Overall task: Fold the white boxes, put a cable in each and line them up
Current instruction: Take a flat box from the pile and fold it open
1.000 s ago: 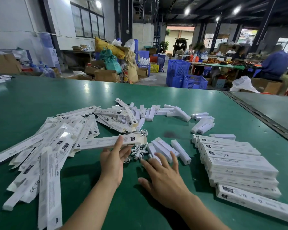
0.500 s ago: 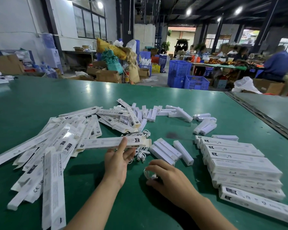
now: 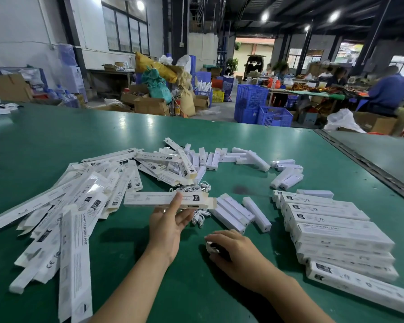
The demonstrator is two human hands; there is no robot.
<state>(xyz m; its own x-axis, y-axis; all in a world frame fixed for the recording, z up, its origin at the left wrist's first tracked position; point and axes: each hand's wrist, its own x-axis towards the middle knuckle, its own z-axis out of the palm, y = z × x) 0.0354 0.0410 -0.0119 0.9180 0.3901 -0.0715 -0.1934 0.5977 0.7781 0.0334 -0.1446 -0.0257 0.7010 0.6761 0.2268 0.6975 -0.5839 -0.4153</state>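
Observation:
My left hand (image 3: 167,226) holds a long folded white box (image 3: 149,198) level just above the green table, its open flap end pointing right. My right hand (image 3: 231,249) curls around a coiled white cable (image 3: 210,247) down on the table. A small heap of loose white cables (image 3: 200,216) lies just beyond my hands. Flat unfolded white boxes (image 3: 75,206) are piled at the left. Packed boxes (image 3: 336,231) lie side by side in a row at the right.
Several short white lamp bars (image 3: 233,212) lie in front of the cables, and more (image 3: 286,177) are scattered further back. The green table (image 3: 219,299) has a metal seam along its right side. Crates, cartons and seated people are beyond the far edge.
My right hand drew back from the cable heap toward me and curled around one coiled cable. My left hand raised the box slightly off the table.

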